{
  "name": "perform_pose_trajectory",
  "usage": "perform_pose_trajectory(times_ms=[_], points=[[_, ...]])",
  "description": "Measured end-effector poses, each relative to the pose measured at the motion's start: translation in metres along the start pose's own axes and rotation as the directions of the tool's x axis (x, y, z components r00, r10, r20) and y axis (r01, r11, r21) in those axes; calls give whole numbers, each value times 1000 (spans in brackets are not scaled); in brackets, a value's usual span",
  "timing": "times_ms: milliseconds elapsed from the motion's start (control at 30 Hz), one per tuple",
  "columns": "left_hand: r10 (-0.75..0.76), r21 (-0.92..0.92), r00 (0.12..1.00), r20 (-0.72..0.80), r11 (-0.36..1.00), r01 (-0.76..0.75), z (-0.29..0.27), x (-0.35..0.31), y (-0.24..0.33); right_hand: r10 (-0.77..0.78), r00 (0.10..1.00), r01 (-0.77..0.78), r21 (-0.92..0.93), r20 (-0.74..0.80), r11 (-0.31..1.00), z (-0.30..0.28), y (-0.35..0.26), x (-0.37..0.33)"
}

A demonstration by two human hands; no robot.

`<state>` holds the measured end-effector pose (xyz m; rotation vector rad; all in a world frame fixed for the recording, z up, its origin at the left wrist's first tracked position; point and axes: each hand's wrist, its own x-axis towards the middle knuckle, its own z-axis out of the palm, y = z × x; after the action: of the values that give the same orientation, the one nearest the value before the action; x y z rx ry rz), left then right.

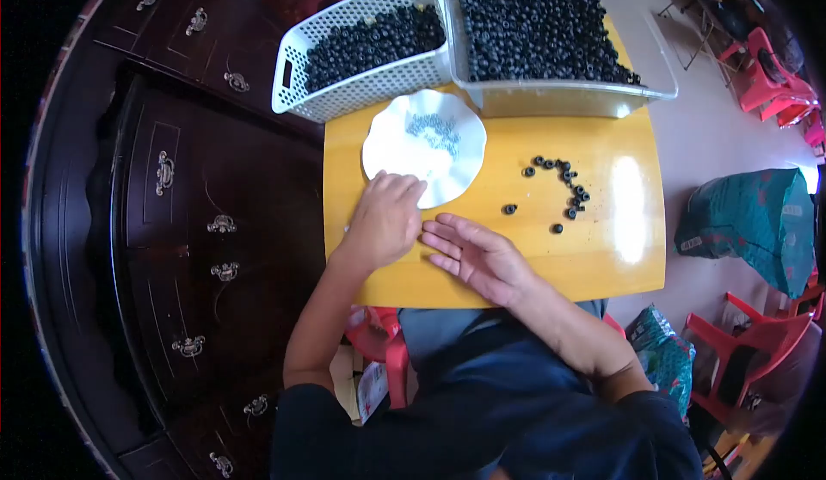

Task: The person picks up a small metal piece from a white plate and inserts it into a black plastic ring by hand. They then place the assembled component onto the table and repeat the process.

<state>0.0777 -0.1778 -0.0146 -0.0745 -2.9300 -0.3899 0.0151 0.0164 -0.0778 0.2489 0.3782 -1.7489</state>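
Note:
My left hand (387,218) is closed at the near rim of a white scalloped plate (465,166), its fingers bent and the back of the hand toward me. What its fingers hold, if anything, is hidden. On the plate lies a heap of small grey metallic pieces (434,129). Beside it, my right hand (477,258) rests palm up just over the yellow table (585,269), fingers apart and nothing visible in them. Several loose black ring-shaped parts (578,196) lie on the table, beyond and to the right of that hand.
Behind the plate stand a white perforated basket (379,80) and a clear plastic bin (559,100), both full of black parts. A dark wooden cabinet (241,144) borders the left side. Green sacks (748,226) and red plastic chairs (766,76) stand on the floor at right.

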Motion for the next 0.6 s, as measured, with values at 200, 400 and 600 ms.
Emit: perform_pose_trajectory(times_ms=[200,400,600], points=[[-10,10,1000,11,1000,10,10,-18,-2,-61,997,61,3,-51,998,19,4,15],[11,14,1000,1,1000,-11,19,-30,-8,-69,994,76,92,-83,993,15,9,36],[98,16,990,-104,995,-97,17,-31,-2,-92,993,99,120,-70,988,14,10,36]])
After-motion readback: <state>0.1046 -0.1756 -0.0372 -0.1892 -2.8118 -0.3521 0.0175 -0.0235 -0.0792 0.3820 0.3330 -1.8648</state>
